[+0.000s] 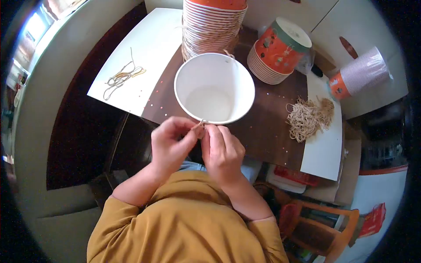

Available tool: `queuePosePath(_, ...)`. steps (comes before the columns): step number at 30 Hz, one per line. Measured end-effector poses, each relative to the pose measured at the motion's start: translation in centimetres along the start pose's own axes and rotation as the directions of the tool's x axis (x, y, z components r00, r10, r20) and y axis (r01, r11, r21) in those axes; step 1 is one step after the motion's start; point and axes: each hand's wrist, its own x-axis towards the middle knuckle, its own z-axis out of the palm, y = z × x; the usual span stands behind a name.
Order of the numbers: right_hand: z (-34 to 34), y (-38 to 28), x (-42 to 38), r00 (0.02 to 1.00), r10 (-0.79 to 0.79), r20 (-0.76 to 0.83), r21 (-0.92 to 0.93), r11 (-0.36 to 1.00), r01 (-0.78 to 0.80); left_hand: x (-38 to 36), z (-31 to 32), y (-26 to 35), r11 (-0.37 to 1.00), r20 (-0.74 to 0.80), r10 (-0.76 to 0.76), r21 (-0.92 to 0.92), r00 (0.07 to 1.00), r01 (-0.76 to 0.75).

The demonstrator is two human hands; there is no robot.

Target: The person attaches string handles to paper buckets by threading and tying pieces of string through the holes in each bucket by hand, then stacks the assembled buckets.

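Observation:
A large white paper bucket (210, 103) stands at the table's near edge, its open mouth tilted toward me. Both my hands meet at the rim nearest my body. My left hand (172, 139) pinches a thin tan cord (202, 122) at that rim, thumb against forefinger. Close against it, my right hand (220, 151) has its fingers bent together on the same cord. Most of the cord is hidden by my fingertips, and I cannot make out whether it is knotted.
Behind the bucket rises a tall stack of buckets (213, 30) with cords hanging around it. Orange patterned buckets (283, 46) stand right of it, and a wrapped cup stack (362, 72) lies farther right. A cord heap (302, 118) and loose strands (120, 79) flank the dark table (274, 127).

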Motion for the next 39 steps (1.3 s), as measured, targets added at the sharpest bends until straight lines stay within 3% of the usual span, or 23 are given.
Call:
queuePosePath(1, 0.4, 0.0, 0.0, 1.000, 0.020, -0.007, 0.026, 0.999, -0.019, 0.4, -0.1, 0.0, 0.968, 0.025, -0.081, -0.234, 0.996, 0.085)
queuePosePath(2, 0.8, 0.0, 0.3, 0.998, 0.059, -0.009, 0.143, 0.988, -0.057, 0.7, -0.3, -0.5, 0.924, 0.051, -0.126, -0.357, 0.991, 0.136)
queuePosePath(4, 1.4, 0.2, 0.9, 0.990, 0.142, -0.001, 0.365, 0.922, -0.132, 1.2, -0.9, -0.7, 0.867, 0.115, -0.146, -0.463, 0.983, 0.183)
queuePosePath(5, 1.4, 0.2, 1.0, 0.971, 0.223, 0.084, 0.513, 0.826, -0.234, 1.3, -1.1, -0.8, 0.859, 0.118, -0.149, -0.476, 0.982, 0.187)
queuePosePath(8, 1.7, 0.5, 1.2, 0.820, 0.313, 0.479, 0.801, 0.226, -0.554, 1.3, -1.5, -1.1, 0.839, 0.114, -0.177, -0.501, 0.977, 0.211)
queuePosePath(9, 1.4, 0.3, 1.3, 0.769, 0.302, 0.563, 0.805, 0.012, -0.593, 1.3, -1.7, -1.2, 0.835, 0.107, -0.199, -0.502, 0.974, 0.226)
queuePosePath(12, 2.1, -0.1, 1.4, 0.670, 0.266, 0.693, 0.706, -0.439, -0.556, 1.1, -1.8, -1.2, 0.836, 0.084, -0.205, -0.503, 0.975, 0.219)
queuePosePath(15, 2.5, -0.4, 1.2, 0.616, 0.237, 0.751, 0.608, -0.611, -0.506, 1.1, -1.8, -0.9, 0.864, 0.070, -0.167, -0.470, 0.984, 0.180)
queuePosePath(18, 2.1, -0.4, 1.5, 0.528, 0.248, 0.812, 0.537, -0.671, -0.511, 1.1, -1.8, -0.4, 0.924, 0.033, -0.111, -0.365, 0.993, 0.116)
queuePosePath(21, 2.1, 0.1, 1.5, 0.499, 0.259, 0.827, 0.544, -0.590, -0.596, 0.9, -1.5, 0.2, 0.971, -0.031, -0.035, -0.237, 0.999, 0.027)
queuePosePath(25, 2.1, 0.3, 1.4, 0.464, 0.269, 0.844, 0.525, -0.594, -0.609, 0.9, -1.3, -0.1, 0.993, -0.054, 0.035, -0.113, 0.998, -0.041)
queuePosePath(28, 2.4, 0.4, 1.2, 0.460, 0.268, 0.846, 0.518, -0.616, -0.594, 1.0, -1.8, -0.1, 0.946, -0.003, 0.253, 0.209, 0.968, -0.247)
queuePosePath(30, 2.1, 0.0, 1.2, 0.458, 0.292, 0.840, 0.529, -0.633, -0.565, 1.1, -1.6, -0.4, 0.926, -0.007, 0.306, 0.233, 0.952, -0.296)
queuePosePath(31, 2.3, -0.2, 1.1, 0.505, 0.305, 0.807, 0.572, -0.615, -0.543, 1.1, -1.5, -0.5, 0.916, -0.008, 0.332, 0.244, 0.943, -0.320)
queuePosePath(33, 3.0, -0.4, 0.7, 0.595, 0.329, 0.733, 0.656, -0.575, -0.490, 0.7, -1.3, -0.2, 0.960, -0.041, 0.222, 0.186, 0.974, -0.211)
queuePosePath(37, 3.5, -0.4, 0.4, 0.576, 0.390, 0.719, 0.684, -0.545, -0.485, 0.5, -0.6, -0.4, 0.994, -0.102, 0.059, -0.087, 0.993, -0.068)
queuePosePath(39, 3.2, -0.7, 0.8, 0.575, 0.371, 0.729, 0.665, -0.581, -0.469, 0.7, -0.7, -0.3, 0.992, -0.103, 0.051, -0.108, 0.993, -0.062)
